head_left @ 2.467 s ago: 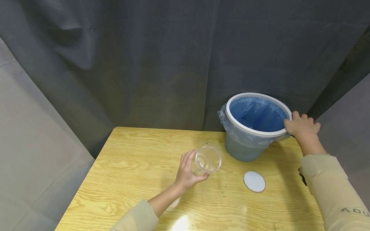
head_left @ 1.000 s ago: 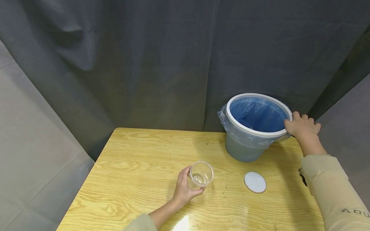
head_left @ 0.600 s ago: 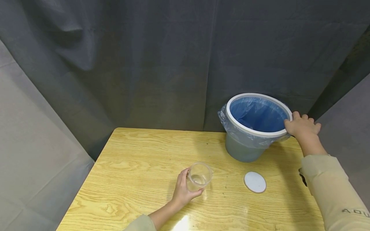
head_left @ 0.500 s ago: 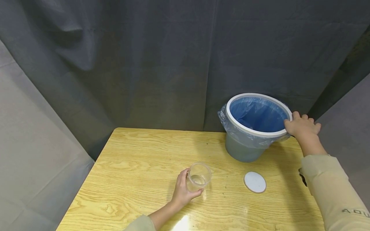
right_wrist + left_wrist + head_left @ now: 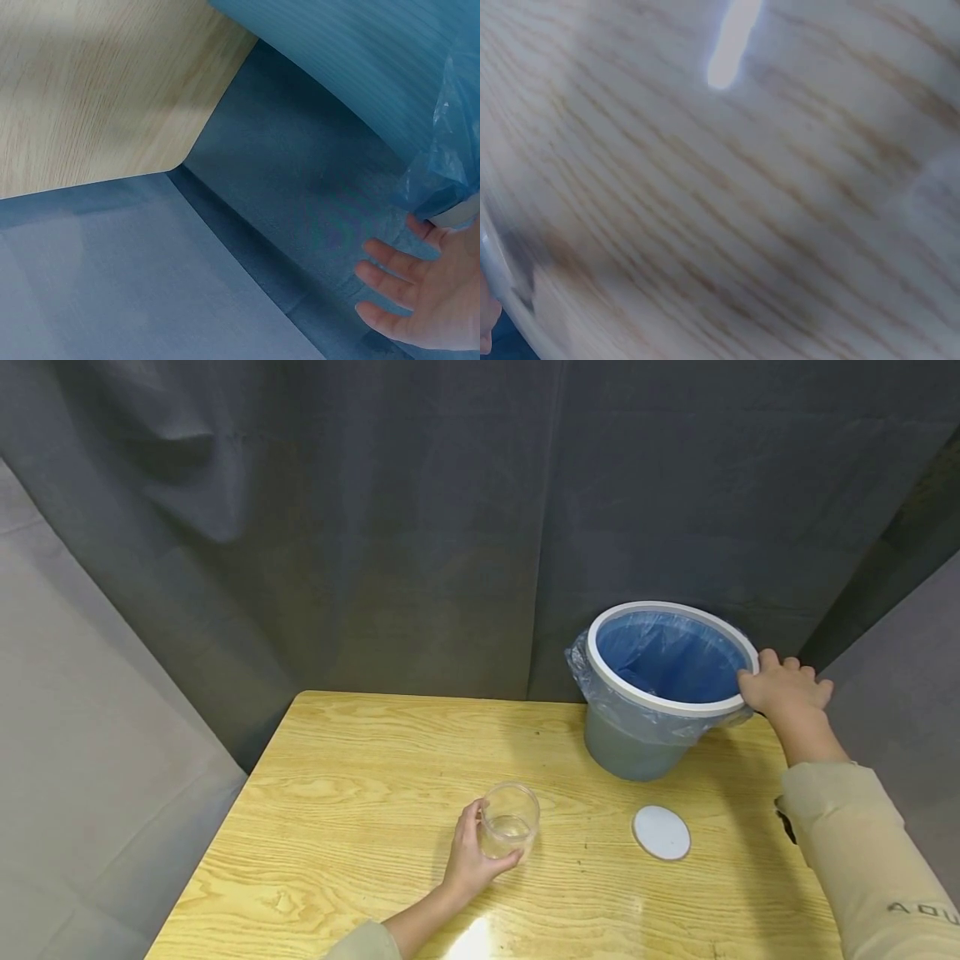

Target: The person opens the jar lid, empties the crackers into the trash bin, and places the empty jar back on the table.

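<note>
In the head view my left hand [image 5: 468,860] grips a clear plastic cup [image 5: 512,818] by its side, thumb in front and fingers behind. The cup's mouth faces up and leans slightly; whether its base touches the table cannot be told. A round white coaster [image 5: 661,832] lies to the right of the cup. My right hand [image 5: 787,687] is at the right rim of a trash can [image 5: 637,747] lined with a blue bag [image 5: 660,643]. Its thumb lies over the rim. In the right wrist view the other fingers [image 5: 390,285] spread outside the rim.
The wooden table [image 5: 360,760] has a rounded far corner at the left. Dark curtains [image 5: 375,527] hang behind it, and grey cloth [image 5: 90,735] slopes down along the left. The trash can stands near the back right. The left wrist view shows mostly blurred table.
My left hand has brought the cup toward me and a little to the left, and the cup stands more upright than before. The right hand and the trash can have hardly moved.
</note>
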The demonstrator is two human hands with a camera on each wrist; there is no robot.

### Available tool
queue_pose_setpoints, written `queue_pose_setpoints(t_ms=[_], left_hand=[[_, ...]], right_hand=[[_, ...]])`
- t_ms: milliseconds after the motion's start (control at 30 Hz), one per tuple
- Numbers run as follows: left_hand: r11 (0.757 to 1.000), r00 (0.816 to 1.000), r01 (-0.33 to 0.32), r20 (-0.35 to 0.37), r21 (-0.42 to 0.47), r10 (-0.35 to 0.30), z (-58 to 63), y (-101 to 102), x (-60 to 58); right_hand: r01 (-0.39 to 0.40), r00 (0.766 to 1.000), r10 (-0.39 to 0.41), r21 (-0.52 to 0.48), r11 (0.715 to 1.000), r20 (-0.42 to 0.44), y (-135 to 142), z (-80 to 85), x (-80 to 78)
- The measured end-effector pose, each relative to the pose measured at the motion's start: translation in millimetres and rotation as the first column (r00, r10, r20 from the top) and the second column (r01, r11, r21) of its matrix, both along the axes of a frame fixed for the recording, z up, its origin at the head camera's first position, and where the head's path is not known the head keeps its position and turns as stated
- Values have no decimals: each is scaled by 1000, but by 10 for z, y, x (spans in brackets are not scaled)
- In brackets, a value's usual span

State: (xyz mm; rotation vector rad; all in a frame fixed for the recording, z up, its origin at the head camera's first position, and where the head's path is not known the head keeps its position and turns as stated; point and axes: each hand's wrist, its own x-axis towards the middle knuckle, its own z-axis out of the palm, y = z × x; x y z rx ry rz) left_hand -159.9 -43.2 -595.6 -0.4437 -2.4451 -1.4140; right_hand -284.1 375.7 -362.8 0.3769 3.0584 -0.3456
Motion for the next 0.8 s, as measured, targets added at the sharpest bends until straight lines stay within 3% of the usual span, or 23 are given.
queue_pose_setpoints(t_ms=[333, 800], left_hand=[[1000, 1000, 24, 17, 20, -24, -34, -26, -4], [995, 988, 9, 156, -103, 7, 123, -83, 9]], right_hand=[[2, 1000, -2, -4, 1000, 3, 13, -20, -12], [9, 1000, -9, -12, 1000, -4, 9, -14, 6]])
